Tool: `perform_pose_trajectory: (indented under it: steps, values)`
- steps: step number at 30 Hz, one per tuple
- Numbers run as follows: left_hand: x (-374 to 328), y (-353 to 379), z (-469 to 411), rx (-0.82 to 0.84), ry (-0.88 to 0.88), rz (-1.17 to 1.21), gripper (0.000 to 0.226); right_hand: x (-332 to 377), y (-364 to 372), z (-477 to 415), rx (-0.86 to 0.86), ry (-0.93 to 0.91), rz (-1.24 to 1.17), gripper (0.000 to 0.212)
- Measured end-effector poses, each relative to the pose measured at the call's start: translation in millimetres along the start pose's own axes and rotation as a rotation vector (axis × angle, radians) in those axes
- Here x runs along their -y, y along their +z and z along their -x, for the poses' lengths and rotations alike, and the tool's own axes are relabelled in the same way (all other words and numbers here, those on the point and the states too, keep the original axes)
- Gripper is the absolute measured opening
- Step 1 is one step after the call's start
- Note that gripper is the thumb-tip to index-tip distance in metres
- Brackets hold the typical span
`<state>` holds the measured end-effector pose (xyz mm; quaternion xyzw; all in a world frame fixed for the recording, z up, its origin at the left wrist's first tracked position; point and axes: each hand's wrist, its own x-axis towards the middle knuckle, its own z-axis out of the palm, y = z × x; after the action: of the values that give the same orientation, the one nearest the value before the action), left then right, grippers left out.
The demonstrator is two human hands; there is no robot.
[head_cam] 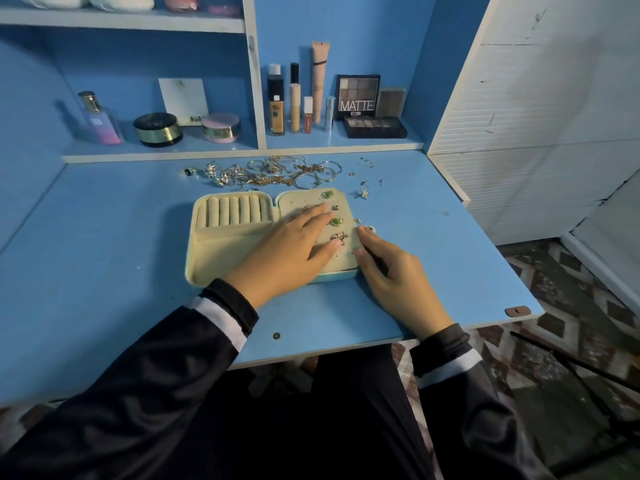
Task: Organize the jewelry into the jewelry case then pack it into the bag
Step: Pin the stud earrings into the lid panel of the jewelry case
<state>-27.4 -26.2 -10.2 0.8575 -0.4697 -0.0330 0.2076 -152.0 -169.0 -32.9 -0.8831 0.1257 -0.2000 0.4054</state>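
An open cream jewelry case [214, 251] lies on the blue desk [104, 237]. Its left half has ring rolls [233, 214]; its right half is an earring panel bearing green stud earrings [336, 221] and a starfish-shaped earring [339, 237]. My left hand [291, 251] lies flat on the panel with straight fingers. My right hand [391, 271] is at the panel's right edge, its thumb and fingertips curled against that edge; what they pinch is too small to tell. A tangled pile of rings, chains and bangles [273, 173] lies behind the case. No bag is in view.
Small loose earrings [363, 192] are scattered right of the pile. On the shelf behind stand a perfume bottle [98, 119], powder jars [157, 129], foundation tubes [294, 102] and eyeshadow palettes [358, 98]. A white cabinet [519, 116] borders the desk's right side.
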Motion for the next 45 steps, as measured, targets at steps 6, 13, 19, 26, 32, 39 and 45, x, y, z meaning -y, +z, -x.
perform_pose_trajectory:
  steps: [6, 13, 19, 26, 32, 39, 45]
  values:
    - [1.0, -2.6, -1.0, 0.019, 0.014, -0.016, 0.056, 3.5, -3.5, -4.0, -0.024, -0.06, 0.107, 0.031]
    - [6.1, -26.4, -29.0, 0.129, 0.054, -0.103, 0.047, -1.8, -28.2, -36.0, 0.101, 0.006, 0.117, 0.02]
    - [22.7, -39.7, -84.6, 0.117, 0.095, -0.071, 0.03, -22.4, -44.9, -82.6, -0.01, 0.039, 0.134, 0.015]
    - [37.7, -26.5, -145.0, 0.023, 0.125, -0.01, 0.028, -63.7, -46.9, -137.1, -0.154, 0.02, 0.234, 0.016]
    - [51.5, -7.4, -180.7, 0.034, 0.131, -0.014, 0.026, -87.0, -49.0, -179.6, -0.165, 0.023, 0.28, 0.015]
    - [57.7, 3.0, -196.5, 0.018, 0.156, 0.024, 0.015, -95.7, -45.2, -208.8, -0.095, -0.039, 0.244, 0.011]
    - [60.1, 8.6, -198.9, -0.02, 0.168, 0.099, 0.01, -99.5, -43.7, -216.9, -0.073, -0.062, 0.259, 0.012]
